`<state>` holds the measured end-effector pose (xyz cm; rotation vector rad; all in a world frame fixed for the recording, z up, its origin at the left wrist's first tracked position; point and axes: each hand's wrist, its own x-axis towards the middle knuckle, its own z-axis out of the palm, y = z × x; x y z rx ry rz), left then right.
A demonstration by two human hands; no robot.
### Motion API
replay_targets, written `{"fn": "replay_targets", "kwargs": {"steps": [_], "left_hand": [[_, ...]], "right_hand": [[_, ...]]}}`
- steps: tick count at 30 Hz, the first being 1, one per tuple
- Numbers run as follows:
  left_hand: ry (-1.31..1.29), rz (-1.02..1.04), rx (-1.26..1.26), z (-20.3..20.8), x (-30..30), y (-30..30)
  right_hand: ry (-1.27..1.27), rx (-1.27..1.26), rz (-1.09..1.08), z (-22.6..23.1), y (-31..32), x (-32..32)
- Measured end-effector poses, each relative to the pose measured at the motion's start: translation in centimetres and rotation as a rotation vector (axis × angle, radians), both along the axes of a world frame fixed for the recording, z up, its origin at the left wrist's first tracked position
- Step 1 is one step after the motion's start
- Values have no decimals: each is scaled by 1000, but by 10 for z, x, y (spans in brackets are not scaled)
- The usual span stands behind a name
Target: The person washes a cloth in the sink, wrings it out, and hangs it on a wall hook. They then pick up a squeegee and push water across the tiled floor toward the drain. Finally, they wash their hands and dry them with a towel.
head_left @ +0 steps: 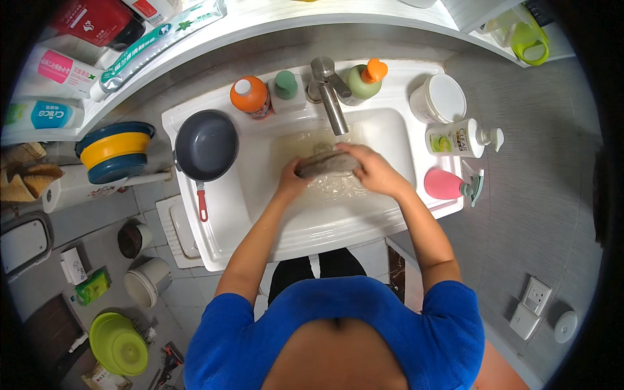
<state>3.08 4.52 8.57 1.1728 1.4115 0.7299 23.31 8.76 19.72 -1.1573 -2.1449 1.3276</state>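
Between my two hands, low over the white sink (260,224), is a wet grey-brown oblong thing (328,164); its kind I cannot make out. My left hand (294,177) is closed on its left end. On its upper right side lies my right hand (376,172), fingers curled round the edge. Rippling, cloudy water (335,188) sits in the basin beneath. Just beyond my hands, the metal faucet (333,107) points down toward the thing.
A dark frying pan (207,144) with a red handle rests on the sink's left side. An orange bottle (250,96) and a green pump bottle (364,83) flank the faucet. Along the right rim stand a white tub (439,99), a white pump bottle (452,138) and a pink spray bottle (445,184).
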Motion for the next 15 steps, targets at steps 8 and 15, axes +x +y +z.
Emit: {"fn": "replay_targets", "kwargs": {"steps": [8,15], "left_hand": [[-951,344,-380,44,19,16],[640,-458,-71,123,20,48]], "right_hand": [[903,-1216,-644,-104,-49,-35],[865,-1449,-624,-102,-72,-34]]}}
